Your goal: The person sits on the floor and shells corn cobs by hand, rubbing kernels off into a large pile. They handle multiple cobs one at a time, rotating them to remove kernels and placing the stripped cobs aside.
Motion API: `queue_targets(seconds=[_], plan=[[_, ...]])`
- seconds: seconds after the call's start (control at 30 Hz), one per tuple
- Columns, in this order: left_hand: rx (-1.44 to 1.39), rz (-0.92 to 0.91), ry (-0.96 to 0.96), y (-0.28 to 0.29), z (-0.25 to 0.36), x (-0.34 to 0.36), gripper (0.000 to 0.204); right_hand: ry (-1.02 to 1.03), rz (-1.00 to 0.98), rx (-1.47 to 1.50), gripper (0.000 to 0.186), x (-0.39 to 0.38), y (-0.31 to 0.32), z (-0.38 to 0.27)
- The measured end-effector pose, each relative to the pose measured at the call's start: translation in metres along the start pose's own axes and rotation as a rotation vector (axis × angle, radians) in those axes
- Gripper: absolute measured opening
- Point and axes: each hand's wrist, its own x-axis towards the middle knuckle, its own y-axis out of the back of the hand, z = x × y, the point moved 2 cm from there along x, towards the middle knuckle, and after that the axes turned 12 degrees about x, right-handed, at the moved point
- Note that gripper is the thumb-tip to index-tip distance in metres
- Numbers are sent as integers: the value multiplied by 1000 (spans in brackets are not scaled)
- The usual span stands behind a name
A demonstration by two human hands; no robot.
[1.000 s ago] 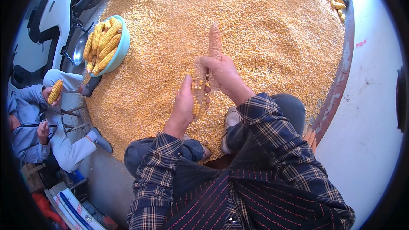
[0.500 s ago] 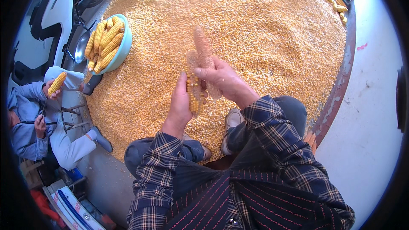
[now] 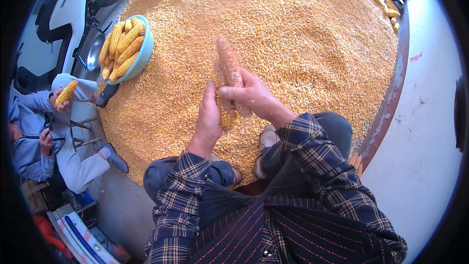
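My left hand (image 3: 207, 119) is closed round a partly stripped corn ear (image 3: 226, 115), which still carries yellow kernels along its left and lower side. A bare pinkish corncob (image 3: 227, 58) is gripped in my right hand (image 3: 259, 97) and lies slantwise against the ear, its tip pointing up and away. My right thumb presses across the cob where the two touch. Beneath both hands spreads a wide heap of loose corn kernels (image 3: 293, 44). The fingers behind the ear are mostly hidden.
At left stands a light-blue basin (image 3: 145, 51) piled with corn ears (image 3: 122, 49). Beside it sits a person (image 3: 36, 137) holding an ear. A parked motorbike (image 3: 63, 14) is at upper left. A white wall (image 3: 425, 93) borders the heap at right; more ears (image 3: 391, 12) lie far right.
The bare cob has shifted slightly left and down, and now lies closer along the ear. My left hand stays about where it was.
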Motion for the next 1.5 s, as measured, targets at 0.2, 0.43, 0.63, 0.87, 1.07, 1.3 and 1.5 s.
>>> queue_targets(seconds=[0.2, 0.43, 0.63, 0.87, 1.07, 1.3, 1.5], plan=[[57, -123, 24, 24, -9, 8, 46, -15, -14, -136, 45, 6, 7, 0], [132, -88, -66, 12, -9, 2, 38, -45, 68, 42, 40, 2, 11, -15], [370, -84, -249, 16, -13, 7, 33, -39, 188, 333, 30, 3, 13, -15], [761, 80, -470, 9, -28, 7, 36, 103, 325, 58, 29, 6, 11, 6], [438, -68, -161, 11, -26, 8, 43, 109, 316, -121, 24, 8, 19, 1], [690, 91, -456, 12, -23, 5, 38, 15, 281, 215, 27, 4, -3, 2], [714, 49, -403, 12, -30, 7, 34, 144, 359, -248, 27, 6, 14, 4]])
